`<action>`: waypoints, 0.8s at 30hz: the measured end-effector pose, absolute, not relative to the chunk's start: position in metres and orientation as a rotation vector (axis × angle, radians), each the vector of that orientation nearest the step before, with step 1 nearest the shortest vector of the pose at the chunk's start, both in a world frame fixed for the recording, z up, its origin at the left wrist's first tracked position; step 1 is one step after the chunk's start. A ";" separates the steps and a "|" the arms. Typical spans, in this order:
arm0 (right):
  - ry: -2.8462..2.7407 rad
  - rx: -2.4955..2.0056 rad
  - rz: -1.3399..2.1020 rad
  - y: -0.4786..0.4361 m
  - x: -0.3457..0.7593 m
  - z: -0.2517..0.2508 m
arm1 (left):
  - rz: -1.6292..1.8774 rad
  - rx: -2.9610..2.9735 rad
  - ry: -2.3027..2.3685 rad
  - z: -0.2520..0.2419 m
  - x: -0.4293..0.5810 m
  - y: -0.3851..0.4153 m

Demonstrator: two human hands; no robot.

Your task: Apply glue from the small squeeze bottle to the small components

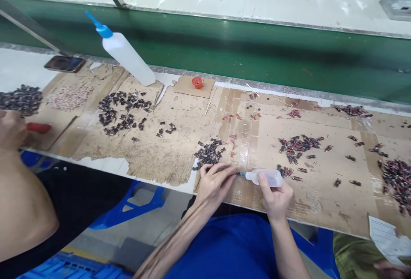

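My right hand [276,193] is closed round a small clear squeeze bottle [269,178], tilted sideways with its thin blue tip pointing left. The tip meets a small dark part [238,173] pinched in the fingertips of my left hand [215,180]. Just behind my left hand lies a pile of black parts [210,152] on the cardboard [180,159]. Small red pieces [233,142] are scattered beside that pile. To the right of the bottle are groups of black-and-red parts [298,144].
A large white bottle [130,58] with a blue nozzle stands behind, near a red cap [197,82] and a phone [65,64]. At left, a co-worker's hand [11,129] is beside a red-handled tool [39,127]. Another person sits at lower right by papers [387,236].
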State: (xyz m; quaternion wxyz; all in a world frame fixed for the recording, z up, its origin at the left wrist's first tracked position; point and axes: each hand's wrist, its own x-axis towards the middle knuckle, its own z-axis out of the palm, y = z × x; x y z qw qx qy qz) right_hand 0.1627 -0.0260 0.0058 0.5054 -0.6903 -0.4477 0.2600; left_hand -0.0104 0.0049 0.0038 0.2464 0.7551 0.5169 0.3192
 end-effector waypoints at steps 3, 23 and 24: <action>-1.115 -1.671 0.590 -0.026 0.162 0.004 | 0.901 2.150 1.435 0.003 -0.010 0.004; -1.052 -1.669 0.606 -0.025 0.161 0.005 | 1.003 2.259 1.434 0.008 -0.007 0.005; -1.060 -1.671 0.610 -0.025 0.161 0.005 | 1.005 2.261 1.436 0.008 -0.007 0.005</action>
